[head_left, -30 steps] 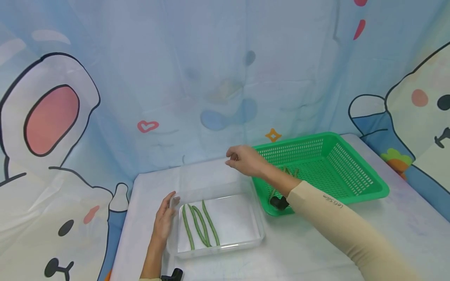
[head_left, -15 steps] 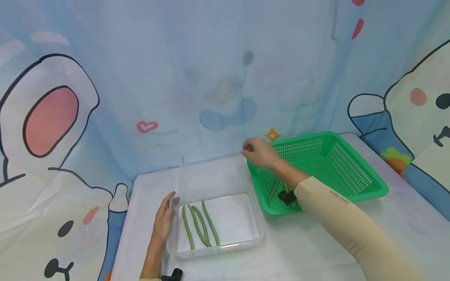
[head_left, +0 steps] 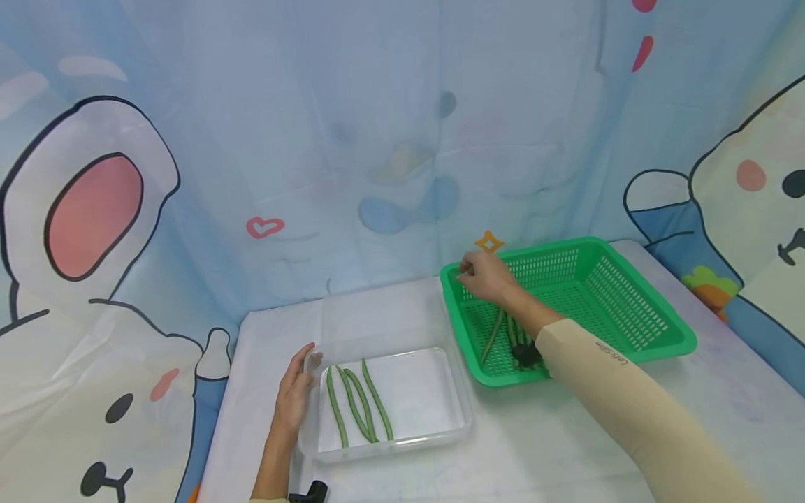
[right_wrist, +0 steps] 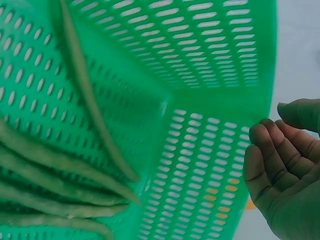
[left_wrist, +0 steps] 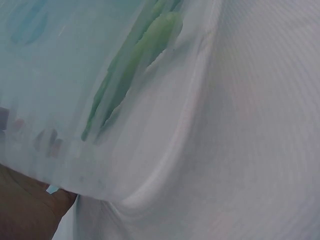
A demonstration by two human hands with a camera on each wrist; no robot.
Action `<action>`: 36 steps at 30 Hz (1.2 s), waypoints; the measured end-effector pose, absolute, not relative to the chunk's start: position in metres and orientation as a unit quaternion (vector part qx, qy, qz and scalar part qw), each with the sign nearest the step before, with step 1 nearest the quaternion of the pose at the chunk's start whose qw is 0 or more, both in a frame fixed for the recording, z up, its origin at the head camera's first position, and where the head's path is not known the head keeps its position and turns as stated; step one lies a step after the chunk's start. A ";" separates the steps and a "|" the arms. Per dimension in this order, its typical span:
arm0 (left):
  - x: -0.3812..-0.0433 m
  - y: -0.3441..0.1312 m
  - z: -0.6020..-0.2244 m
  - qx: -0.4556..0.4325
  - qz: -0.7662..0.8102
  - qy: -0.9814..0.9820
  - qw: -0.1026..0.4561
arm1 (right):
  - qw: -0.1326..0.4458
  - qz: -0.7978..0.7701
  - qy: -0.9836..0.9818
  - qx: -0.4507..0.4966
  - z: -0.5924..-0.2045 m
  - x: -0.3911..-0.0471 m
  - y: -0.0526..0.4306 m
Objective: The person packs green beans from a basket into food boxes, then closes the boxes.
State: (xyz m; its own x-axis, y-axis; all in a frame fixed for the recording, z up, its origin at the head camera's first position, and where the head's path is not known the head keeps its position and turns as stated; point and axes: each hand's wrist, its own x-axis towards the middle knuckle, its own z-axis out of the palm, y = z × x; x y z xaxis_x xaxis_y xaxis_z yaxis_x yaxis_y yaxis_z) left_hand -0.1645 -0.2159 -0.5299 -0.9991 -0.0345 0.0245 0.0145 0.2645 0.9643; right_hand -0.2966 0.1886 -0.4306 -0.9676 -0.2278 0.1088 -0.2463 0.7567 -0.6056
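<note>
My left hand [head_left: 294,395] grips the left wall of a clear plastic container [head_left: 434,441], with fingers at its rim. Several green beans [head_left: 372,402] lie lengthwise in the container's left half; through its wall the left wrist view shows blurred beans [left_wrist: 130,65]. Over the left end of a green plastic basket [head_left: 654,353] is my right hand [head_left: 489,276], fingers loosely bent and thumb apart, holding nothing. Below it, more green beans [right_wrist: 60,185] rest on the basket floor, one bean [right_wrist: 90,95] separate from the others. The right forearm hides part of them in the head view.
The basket stands right of the container on a white-covered table [head_left: 371,311]. Behind the table hangs a blue printed curtain [head_left: 377,140]. Black wrist camera mounts [head_left: 308,492] sit on both wrists.
My right hand has moved rightward from behind the container to over the basket's left end. The left hand, the container and its beans have stayed in place.
</note>
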 end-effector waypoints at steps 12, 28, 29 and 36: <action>-0.165 -0.215 -0.531 0.022 -0.600 -0.799 0.025 | -0.028 0.218 -0.971 0.099 -0.454 -0.300 0.216; -0.165 -0.217 -0.533 0.010 -0.604 -0.797 0.024 | -0.107 0.188 -0.974 0.067 -0.468 -0.299 0.227; -0.165 -0.217 -0.533 0.011 -0.604 -0.797 0.024 | -0.108 0.187 -0.974 0.064 -0.468 -0.300 0.227; -0.164 -0.216 -0.533 0.011 -0.597 -0.801 0.035 | -0.111 0.180 -0.976 0.049 -0.473 -0.302 0.228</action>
State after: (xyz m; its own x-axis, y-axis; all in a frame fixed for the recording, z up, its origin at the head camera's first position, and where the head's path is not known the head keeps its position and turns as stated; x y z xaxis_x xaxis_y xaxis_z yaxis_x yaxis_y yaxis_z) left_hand -0.1643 -0.2159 -0.5334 -0.9974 -0.0584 0.0427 0.0243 0.2859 0.9580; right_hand -0.3021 0.2285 -0.4730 -0.9708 -0.1349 -0.1986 -0.0550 0.9302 -0.3630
